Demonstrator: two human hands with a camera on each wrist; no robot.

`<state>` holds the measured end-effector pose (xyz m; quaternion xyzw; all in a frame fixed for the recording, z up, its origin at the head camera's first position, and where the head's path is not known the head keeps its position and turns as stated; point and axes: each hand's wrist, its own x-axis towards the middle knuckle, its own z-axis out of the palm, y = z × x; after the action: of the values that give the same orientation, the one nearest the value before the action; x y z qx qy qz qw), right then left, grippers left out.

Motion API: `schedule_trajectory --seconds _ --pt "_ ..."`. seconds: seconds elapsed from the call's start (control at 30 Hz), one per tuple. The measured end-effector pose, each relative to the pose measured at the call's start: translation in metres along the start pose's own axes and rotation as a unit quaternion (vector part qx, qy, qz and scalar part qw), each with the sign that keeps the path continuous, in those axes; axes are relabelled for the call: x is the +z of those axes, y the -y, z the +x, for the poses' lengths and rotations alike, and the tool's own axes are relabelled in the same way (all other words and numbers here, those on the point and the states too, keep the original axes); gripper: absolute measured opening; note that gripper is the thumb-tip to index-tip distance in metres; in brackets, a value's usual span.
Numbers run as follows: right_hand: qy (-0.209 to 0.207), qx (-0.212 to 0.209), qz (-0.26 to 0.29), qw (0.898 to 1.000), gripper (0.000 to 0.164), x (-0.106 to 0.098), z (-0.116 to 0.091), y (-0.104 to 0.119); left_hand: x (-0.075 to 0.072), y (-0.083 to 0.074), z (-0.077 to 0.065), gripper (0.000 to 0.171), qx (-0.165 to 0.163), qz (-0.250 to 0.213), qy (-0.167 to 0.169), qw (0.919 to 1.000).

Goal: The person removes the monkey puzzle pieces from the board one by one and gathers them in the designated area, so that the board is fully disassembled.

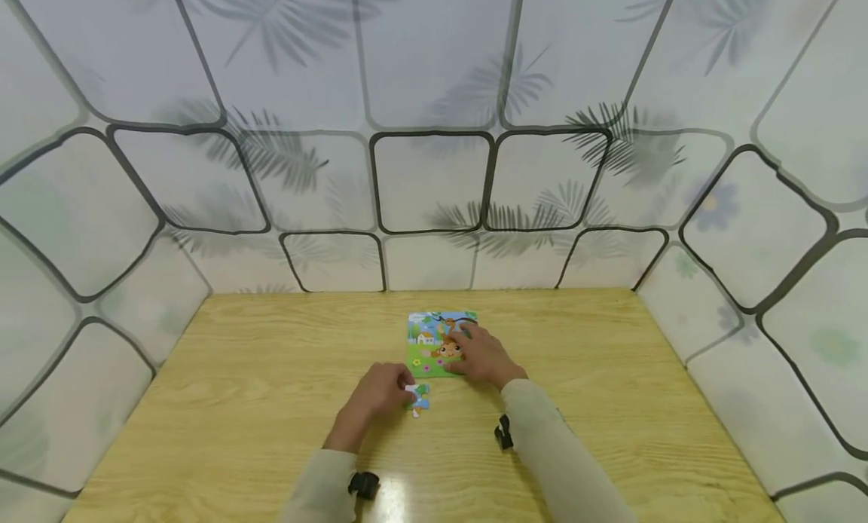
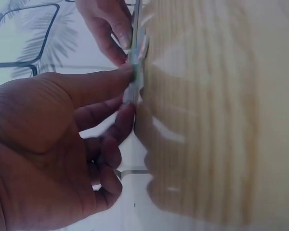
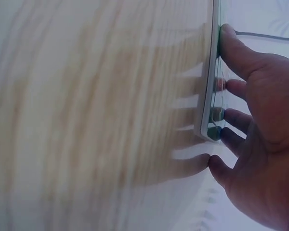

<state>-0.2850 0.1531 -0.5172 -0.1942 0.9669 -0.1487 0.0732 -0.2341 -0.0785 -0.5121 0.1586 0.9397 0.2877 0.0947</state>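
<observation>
A square jigsaw puzzle board [image 1: 423,361] lies on the table, its picture showing a monkey, a small house and flowers on grass. My right hand [image 1: 483,355] rests on the board's right side with fingers spread, the fingertips on the picture in the right wrist view. Just in front of the board's near edge, my left hand [image 1: 381,391] pinches a jigsaw piece [image 1: 421,392] by its left side, between thumb and fingers. Blue, green and a bit of orange show on that piece. Seen from the left wrist, the thumb [image 2: 103,85] covers much of it.
The light wooden table [image 1: 271,372] carries the board near its middle. A patterned white cloth wall [image 1: 434,184] with dark outlines and leaf prints stands at the back and both sides. Black straps [image 1: 364,485] sit at both sleeves.
</observation>
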Motion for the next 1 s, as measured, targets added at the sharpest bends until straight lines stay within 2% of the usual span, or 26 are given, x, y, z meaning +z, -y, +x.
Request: schedule_trajectory --seconds 0.13,0.23,0.33,0.43,0.53,0.63,0.77,1.0 --pt "-0.011 0.023 0.019 0.999 0.065 0.003 -0.001 -0.004 0.000 -0.006 -0.001 0.019 0.004 0.045 -0.011 0.9989" --pt "-0.014 0.043 0.042 0.998 0.066 0.004 -0.002 -0.007 -0.002 -0.008 0.000 0.019 0.006 0.045 -0.007 0.9989" --pt "-0.015 0.055 0.059 0.997 0.067 0.005 -0.003 -0.009 -0.004 -0.006 0.002 0.021 0.001 0.020 0.013 0.9997" --pt "-0.014 0.053 0.063 0.997 0.068 0.005 -0.003 -0.010 -0.008 -0.004 0.007 0.026 -0.014 -0.029 0.028 0.9991" --pt "-0.011 0.051 0.061 0.997 0.068 0.006 -0.004 -0.011 -0.013 -0.003 0.015 0.031 -0.026 -0.075 0.021 0.9966" --pt "-0.011 0.050 0.051 0.997 0.064 0.007 -0.004 -0.012 -0.015 -0.005 0.025 0.036 -0.030 -0.093 0.003 0.9952" --pt "-0.011 0.044 0.043 0.998 0.059 0.008 -0.005 -0.011 -0.015 -0.008 0.038 0.036 -0.028 -0.078 -0.021 0.9963" --pt "-0.026 0.038 0.054 0.998 0.059 0.008 -0.005 -0.008 -0.011 -0.009 0.062 0.037 -0.035 -0.019 -0.038 0.9985"
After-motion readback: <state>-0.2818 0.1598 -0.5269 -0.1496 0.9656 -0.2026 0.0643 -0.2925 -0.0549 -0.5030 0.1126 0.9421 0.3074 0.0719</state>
